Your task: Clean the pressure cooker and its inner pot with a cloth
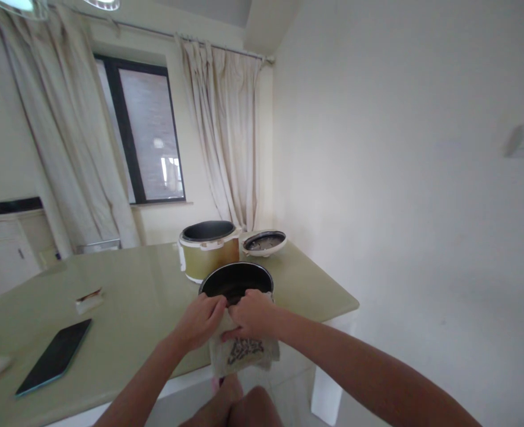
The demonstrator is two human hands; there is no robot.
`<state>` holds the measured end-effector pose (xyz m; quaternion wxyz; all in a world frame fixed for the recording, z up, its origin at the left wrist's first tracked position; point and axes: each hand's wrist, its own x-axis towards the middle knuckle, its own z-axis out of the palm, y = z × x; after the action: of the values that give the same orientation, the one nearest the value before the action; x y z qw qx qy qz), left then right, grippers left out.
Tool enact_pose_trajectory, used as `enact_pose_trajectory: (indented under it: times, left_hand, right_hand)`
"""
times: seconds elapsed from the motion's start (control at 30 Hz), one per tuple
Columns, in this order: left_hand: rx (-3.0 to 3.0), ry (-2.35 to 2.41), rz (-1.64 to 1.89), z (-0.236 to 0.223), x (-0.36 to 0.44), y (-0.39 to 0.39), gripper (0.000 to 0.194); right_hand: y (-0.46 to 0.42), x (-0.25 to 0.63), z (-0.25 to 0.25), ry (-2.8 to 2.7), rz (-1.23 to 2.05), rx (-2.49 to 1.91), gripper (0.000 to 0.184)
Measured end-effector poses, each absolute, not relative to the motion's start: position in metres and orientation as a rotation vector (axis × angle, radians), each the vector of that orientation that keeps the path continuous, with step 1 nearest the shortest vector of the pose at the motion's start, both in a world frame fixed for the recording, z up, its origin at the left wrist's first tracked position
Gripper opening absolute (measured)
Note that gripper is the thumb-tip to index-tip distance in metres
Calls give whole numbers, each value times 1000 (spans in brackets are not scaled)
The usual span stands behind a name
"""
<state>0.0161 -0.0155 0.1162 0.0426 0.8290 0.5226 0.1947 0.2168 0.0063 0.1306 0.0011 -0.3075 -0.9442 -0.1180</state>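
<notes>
Black pot point(237, 274), round, with no marked long axis: set directly beyond both hands, mouth upward, its near rim overlapped by the fingers; the base is hidden. Pale printed item point(245, 356), cloth or bag not told apart: gathered at its upper edge between the hands, the longer run hanging below the right hand, print facing outward. Left hand point(203, 319): closed, fingers curled, the item's upper edge apparently pinched at the fingertips. Right hand point(253, 313): closed over the same edge, thumb laid lower across the item, knuckles at the pot's mouth; of the two, placed nearer the pot's middle. Containers: in the black pot, a dark inner wall is seen, the bottom partly screened by the hands, no contents made out. Cooker body point(215, 255), olive and white: stood beyond the left hand, behind the pot, mouth upward, dark inside, its floor not seen. Lid point(265, 242): laid beyond the right hand, beside the cooker body, dark face up. Worktop point(146, 290): on it, well to the left of the left hand, a dark tablet point(54, 356) and a small pale packet point(89, 302) are held.
</notes>
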Motion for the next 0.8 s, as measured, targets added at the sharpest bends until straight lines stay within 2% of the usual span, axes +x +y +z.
enact_pose_trajectory:
  times: [0.1, 0.2, 0.37, 0.47, 0.63, 0.7, 0.8]
  left_hand:
    - [2432, 1582, 735, 111, -17, -10, 67]
    - [2449, 1700, 675, 113, -20, -9, 66]
    - [2674, 1773, 352, 115, 22, -21, 51]
    - [2654, 1743, 439, 110, 20, -26, 49]
    - [2473, 1596, 670, 115, -29, -26, 67]
    - [2442, 1628, 670, 120, -36, -23, 66]
    - [2454, 1730, 601, 123, -21, -22, 62]
  right_hand:
    - [22, 244, 137, -3043, -385, -734, 42]
    - [32, 256, 143, -3002, -418, -722, 33]
    - [12, 213, 137, -2982, -426, -1005, 53]
    - [-2, 193, 130, -2927, -355, -1070, 59]
    - [12, 229, 135, -3055, -363, -715, 45]
    - [22, 245, 140, -3033, -384, -625, 39]
    - [21, 242, 142, -2991, -411, -711, 43]
